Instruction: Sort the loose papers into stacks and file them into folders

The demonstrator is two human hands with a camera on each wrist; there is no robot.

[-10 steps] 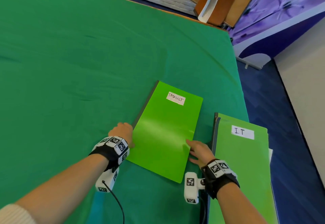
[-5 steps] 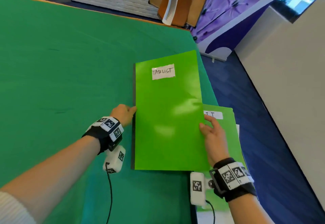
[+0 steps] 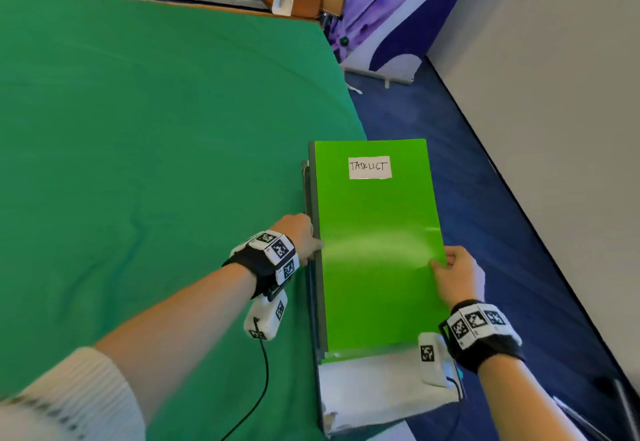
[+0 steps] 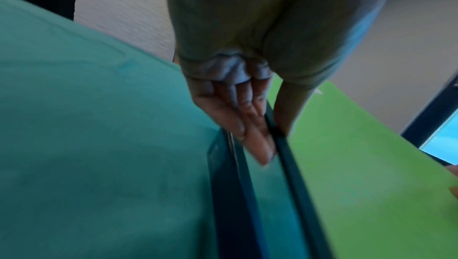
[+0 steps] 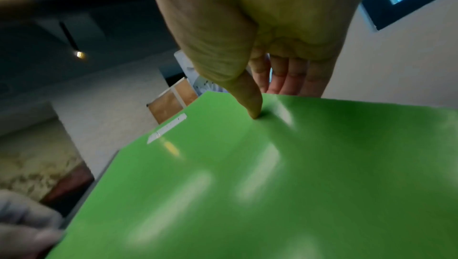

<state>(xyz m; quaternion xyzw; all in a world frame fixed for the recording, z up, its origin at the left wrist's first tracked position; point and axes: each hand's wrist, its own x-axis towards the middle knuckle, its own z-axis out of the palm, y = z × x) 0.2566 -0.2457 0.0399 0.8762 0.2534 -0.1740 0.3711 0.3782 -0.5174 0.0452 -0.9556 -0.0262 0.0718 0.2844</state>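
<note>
White sheets [image 3: 377, 385] are seen nearest, at 6 o'clock, under a second folder's edge [image 3: 337, 357]. Above these, the green TASKLIST folder [image 3: 377, 250] is pinched at 9 o'clock by the left hand [image 3: 299, 234] and at 3 o'clock by the right hand [image 3: 457, 276], thumb on top. Filing is judged nearly done; stacking remains. Green cloth [image 3: 156, 129] lies beyond.

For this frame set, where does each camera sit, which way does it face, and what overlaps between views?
Head: looks down at the TASKLIST folder near the table's right edge; both forearms show.
Left wrist: looks along the left hand gripping the folder's spine edge.
Right wrist: looks along the right hand, thumb on the cover.
Shared: all three show the folder.
</note>
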